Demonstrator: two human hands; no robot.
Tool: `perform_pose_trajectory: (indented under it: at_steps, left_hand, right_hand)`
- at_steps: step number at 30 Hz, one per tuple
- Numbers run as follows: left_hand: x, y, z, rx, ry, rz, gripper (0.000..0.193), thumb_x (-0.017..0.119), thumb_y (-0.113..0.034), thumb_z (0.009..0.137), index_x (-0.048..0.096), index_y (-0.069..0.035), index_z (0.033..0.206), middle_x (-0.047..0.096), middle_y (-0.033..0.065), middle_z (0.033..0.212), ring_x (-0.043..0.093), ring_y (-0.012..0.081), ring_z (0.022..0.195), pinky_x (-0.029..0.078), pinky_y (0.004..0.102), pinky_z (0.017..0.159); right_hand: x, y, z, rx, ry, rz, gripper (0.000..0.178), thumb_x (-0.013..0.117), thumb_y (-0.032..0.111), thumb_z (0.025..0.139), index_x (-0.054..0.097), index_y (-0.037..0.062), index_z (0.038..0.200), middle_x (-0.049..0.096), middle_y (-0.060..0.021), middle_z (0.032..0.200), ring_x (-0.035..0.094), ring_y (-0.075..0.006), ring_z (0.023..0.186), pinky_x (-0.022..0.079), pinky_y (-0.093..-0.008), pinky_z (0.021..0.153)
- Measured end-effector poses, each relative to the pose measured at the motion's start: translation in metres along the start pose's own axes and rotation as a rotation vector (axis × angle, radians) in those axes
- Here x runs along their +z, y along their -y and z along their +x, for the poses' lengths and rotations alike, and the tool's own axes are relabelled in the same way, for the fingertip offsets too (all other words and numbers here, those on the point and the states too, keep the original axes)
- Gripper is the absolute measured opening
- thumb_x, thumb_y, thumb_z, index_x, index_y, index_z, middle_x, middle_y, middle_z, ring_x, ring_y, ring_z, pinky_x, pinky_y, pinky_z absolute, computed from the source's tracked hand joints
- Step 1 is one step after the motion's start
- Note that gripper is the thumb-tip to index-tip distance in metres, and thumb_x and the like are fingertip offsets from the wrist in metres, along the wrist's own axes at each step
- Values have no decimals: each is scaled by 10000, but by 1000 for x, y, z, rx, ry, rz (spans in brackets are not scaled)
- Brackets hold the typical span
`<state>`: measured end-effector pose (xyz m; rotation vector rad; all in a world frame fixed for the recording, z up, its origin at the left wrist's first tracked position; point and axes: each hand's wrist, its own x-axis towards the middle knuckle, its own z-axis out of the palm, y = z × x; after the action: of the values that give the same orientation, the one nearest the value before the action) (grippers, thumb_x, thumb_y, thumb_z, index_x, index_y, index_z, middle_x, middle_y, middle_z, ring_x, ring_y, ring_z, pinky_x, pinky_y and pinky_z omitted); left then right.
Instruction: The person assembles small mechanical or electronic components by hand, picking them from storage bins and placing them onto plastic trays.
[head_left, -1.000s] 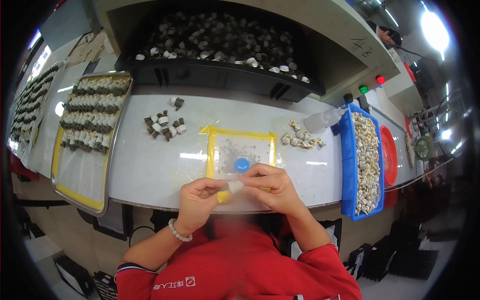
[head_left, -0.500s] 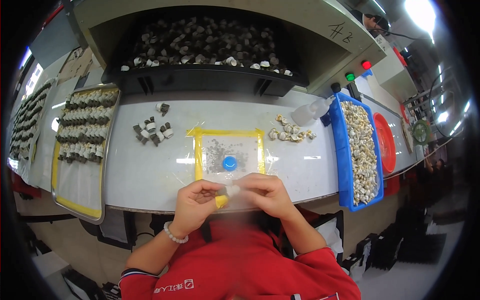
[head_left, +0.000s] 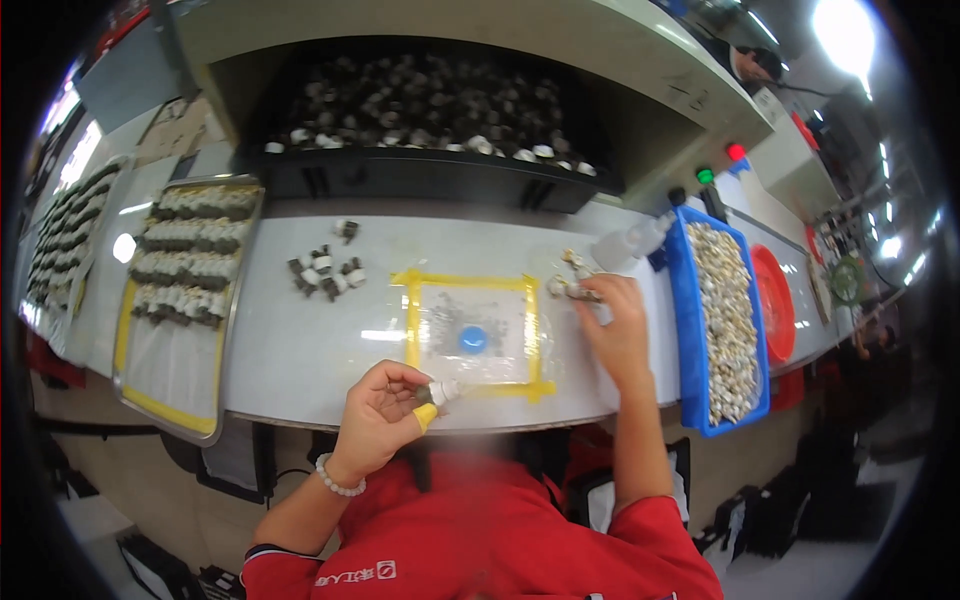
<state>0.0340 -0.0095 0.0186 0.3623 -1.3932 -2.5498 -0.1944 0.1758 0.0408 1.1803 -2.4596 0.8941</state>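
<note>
Above the table's front edge, my left hand (head_left: 385, 415) is closed, pinching a small white-and-dark cylindrical part (head_left: 436, 392). A yellow cover (head_left: 426, 414) sits on its thumb. My right hand (head_left: 618, 325) reaches to a small group of cream-and-gold pieces (head_left: 560, 287) on the right of the table. Its thumb stands apart from its fingers, and the fingertips touch or overlap the pieces. Between the hands lies a yellow-taped rectangle (head_left: 412, 330) with small dark spots in it and a round blue cap (head_left: 472, 339).
Several white-and-dark parts (head_left: 330, 276) lie left of the taped rectangle. Rows of similar parts fill a metal tray (head_left: 222, 395). A black bin (head_left: 430, 180) of parts stands behind. At right are a blue bin (head_left: 692, 340), a white bottle (head_left: 628, 245) and a red basin (head_left: 775, 300).
My right hand has left the part near my left hand and moved right and away to the cream-and-gold pieces. The left hand keeps its part. The view has shifted slightly.
</note>
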Motion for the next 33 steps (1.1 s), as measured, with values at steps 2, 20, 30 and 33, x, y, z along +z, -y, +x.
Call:
perform_pose_trajectory:
  at_steps: [2, 20, 30, 33]
  left_hand:
    - [-11, -15, -9, 70, -83, 76, 308, 559, 120, 742, 463, 31, 1020, 542, 90, 990, 552, 140, 916, 465, 279, 835]
    - [-287, -191, -59, 430, -1092, 1544, 219, 570, 27, 693, 552, -23, 906, 602, 110, 798, 596, 202, 718, 471, 291, 661]
    - [-296, -183, -58, 353, -924, 1665, 305, 567, 18, 669, 572, -31, 970, 572, 154, 876, 557, 281, 868, 449, 343, 785]
    - [-295, -180, -61, 350, -847, 1736, 331, 547, 5, 684, 573, -22, 1013, 558, 178, 941, 535, 305, 921, 438, 353, 821]
  right_hand:
    - [-2, -12, 5, 16, 39, -65, 209, 631, -23, 655, 580, 11, 855, 584, -125, 857, 528, -286, 838, 437, -345, 741]
    - [-2, 1, -10, 2, 119, -114, 160, 566, -28, 659, 552, -20, 819, 531, -141, 778, 497, -297, 769, 408, -366, 690]
    - [-2, 5, -12, -1, 99, -114, 178, 609, 19, 686, 590, -25, 857, 559, -144, 833, 505, -314, 809, 412, -370, 745]
    - [2, 2, -13, -29, 78, -135, 181, 612, 20, 688, 593, -25, 862, 562, -141, 841, 506, -311, 810, 414, -370, 741]
